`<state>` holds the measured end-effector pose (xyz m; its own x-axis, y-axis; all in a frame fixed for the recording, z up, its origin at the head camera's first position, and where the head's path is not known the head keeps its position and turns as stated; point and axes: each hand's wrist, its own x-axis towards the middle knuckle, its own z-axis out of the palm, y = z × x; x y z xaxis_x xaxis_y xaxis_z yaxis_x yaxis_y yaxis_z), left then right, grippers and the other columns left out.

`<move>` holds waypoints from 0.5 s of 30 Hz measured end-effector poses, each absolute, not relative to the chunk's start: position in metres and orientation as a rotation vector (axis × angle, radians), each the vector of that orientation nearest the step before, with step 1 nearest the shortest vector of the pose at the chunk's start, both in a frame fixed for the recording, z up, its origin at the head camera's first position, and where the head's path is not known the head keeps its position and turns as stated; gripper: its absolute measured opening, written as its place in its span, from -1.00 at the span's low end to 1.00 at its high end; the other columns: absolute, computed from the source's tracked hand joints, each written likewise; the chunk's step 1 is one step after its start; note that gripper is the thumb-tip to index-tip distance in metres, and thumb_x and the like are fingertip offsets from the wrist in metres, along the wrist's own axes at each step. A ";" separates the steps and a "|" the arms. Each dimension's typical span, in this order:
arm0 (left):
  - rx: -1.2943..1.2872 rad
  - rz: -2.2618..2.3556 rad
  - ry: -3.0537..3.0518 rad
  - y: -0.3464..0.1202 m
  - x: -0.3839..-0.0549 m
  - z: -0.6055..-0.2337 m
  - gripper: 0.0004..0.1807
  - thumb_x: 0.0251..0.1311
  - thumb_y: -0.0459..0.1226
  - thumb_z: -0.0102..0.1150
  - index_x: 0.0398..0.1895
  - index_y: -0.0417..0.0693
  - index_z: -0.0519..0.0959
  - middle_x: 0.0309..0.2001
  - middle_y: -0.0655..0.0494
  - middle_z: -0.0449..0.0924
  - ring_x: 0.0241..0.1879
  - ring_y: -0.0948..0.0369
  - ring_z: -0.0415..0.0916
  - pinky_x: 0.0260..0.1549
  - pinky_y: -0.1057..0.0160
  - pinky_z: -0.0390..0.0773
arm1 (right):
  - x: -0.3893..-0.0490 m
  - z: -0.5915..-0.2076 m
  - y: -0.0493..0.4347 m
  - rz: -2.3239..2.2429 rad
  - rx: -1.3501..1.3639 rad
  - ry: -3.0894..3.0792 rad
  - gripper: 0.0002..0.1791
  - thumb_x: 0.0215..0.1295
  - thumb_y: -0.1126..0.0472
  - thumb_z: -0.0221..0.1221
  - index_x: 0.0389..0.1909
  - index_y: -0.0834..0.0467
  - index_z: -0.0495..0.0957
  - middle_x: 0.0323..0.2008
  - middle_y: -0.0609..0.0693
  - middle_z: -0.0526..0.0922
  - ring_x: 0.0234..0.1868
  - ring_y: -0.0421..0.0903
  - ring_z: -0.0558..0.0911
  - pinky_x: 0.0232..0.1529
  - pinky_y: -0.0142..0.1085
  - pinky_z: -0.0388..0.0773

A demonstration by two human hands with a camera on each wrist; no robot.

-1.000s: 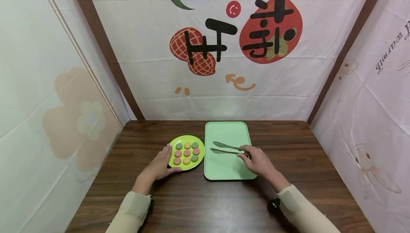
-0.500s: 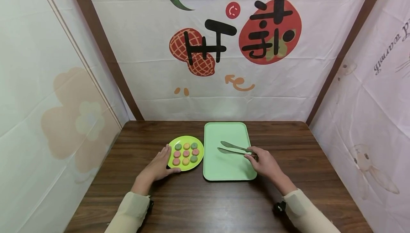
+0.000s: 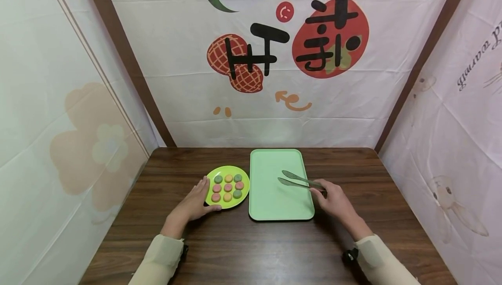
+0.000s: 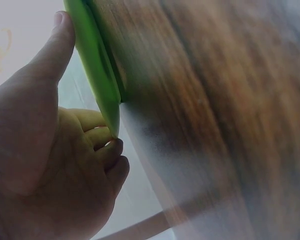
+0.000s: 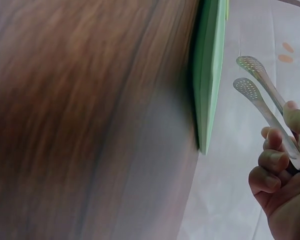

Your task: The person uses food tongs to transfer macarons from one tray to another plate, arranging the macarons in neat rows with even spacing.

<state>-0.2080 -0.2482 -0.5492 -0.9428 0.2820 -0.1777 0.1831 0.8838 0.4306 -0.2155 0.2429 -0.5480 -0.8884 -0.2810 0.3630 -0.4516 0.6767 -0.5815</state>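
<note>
My left hand (image 3: 192, 202) rests at the left rim of a round yellow-green plate (image 3: 243, 198), thumb spread from the fingers. In the left wrist view the thumb and fingers touch the rim of the plate (image 4: 96, 65). Pink, yellow and green macarons (image 3: 228, 187) sit in rows on it. My right hand (image 3: 335, 200) holds metal tongs (image 3: 296, 179) by the handle end. Their two arms stand apart over the right part of a light green tray (image 3: 270, 206). Nothing is between the perforated tips of the tongs (image 5: 247, 86) in the right wrist view.
The tray lies just right of the plate on a dark wooden table (image 3: 251, 250). Behind the table hangs a printed white cloth (image 3: 188, 115), with more cloth on both sides.
My right hand has moved to the right, carrying the tongs from the middle of the tray toward its right edge. The left hand, plate and macarons stay in place.
</note>
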 end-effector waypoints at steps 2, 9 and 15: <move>0.353 0.610 2.818 -0.248 -0.208 -0.550 0.30 0.35 0.26 0.35 0.70 -0.46 -0.12 0.71 -0.40 -0.24 0.71 -0.24 -0.20 0.65 -0.22 -0.05 | -0.215 -0.549 0.247 1.008 0.569 -2.648 -0.68 0.49 0.22 0.38 0.13 0.31 0.69 -0.32 -0.04 0.74 -0.45 -0.28 0.54 -0.43 -0.31 0.55; 0.361 0.612 2.828 -0.248 -0.208 -0.552 0.29 0.36 0.24 0.35 0.69 -0.46 -0.12 0.71 -0.40 -0.23 0.70 -0.24 -0.20 0.65 -0.22 -0.05 | -0.212 -0.549 0.260 0.948 0.492 -2.651 -0.71 0.48 0.24 0.38 0.10 0.29 0.68 -0.35 0.01 0.72 -0.47 -0.21 0.47 -0.42 -0.26 0.49; 0.350 0.617 2.818 -0.248 -0.208 -0.550 0.30 0.35 0.26 0.35 0.70 -0.45 -0.13 0.72 -0.38 -0.26 0.71 -0.23 -0.21 0.66 -0.22 -0.06 | -0.209 -0.550 0.270 0.933 0.405 -2.684 -0.71 0.50 0.22 0.37 0.10 0.30 0.68 -0.40 -0.02 0.66 -0.52 -0.17 0.43 -0.45 -0.25 0.44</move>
